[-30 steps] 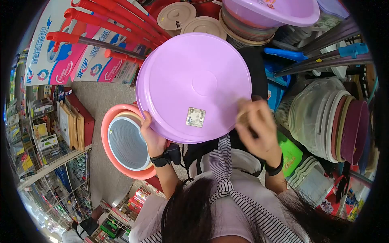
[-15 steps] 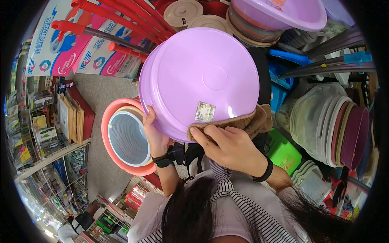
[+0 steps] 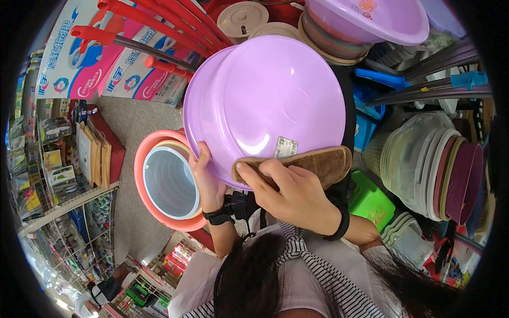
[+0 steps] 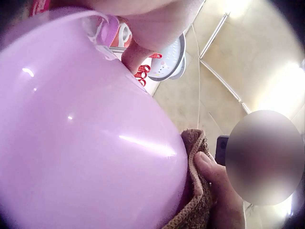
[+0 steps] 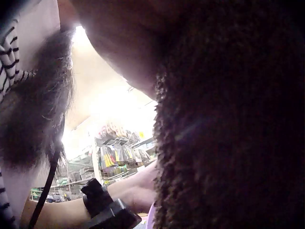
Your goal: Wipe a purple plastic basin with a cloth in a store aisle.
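Observation:
A light purple plastic basin (image 3: pixel 286 79) is held tilted before my body, its underside facing up, with a price sticker (image 3: pixel 287 148) near the lower side. My left hand (image 3: pixel 208 180) grips the basin's rim at the left, thumb over the outside. The fingers beneath are hidden. My right hand (image 3: pixel 294 196) holds a brown cloth (image 3: pixel 331 164) against the basin's near side, index finger stretched along it. In the left wrist view, the cloth (image 4: pixel 195 191) lies along the basin's wall with the right thumb on it. Dark cloth (image 5: pixel 228 119) fills much of the right wrist view.
On the floor at left stands a pink basin (image 3: pixel 142 183) with a blue-grey basket (image 3: pixel 167 185) inside. Red-handled poles (image 3: pixel 154 26) lean at upper left. Stacked baskets (image 3: pixel 419 164) and a green plastic item (image 3: pixel 371 199) are at right. A purple tub (image 3: pixel 392 21) tops a stack behind.
The right hand, blurred beside the basin at first, came in with the cloth onto its near side, then slid slightly left. The basin has tilted and shifted right, showing more of its left wall.

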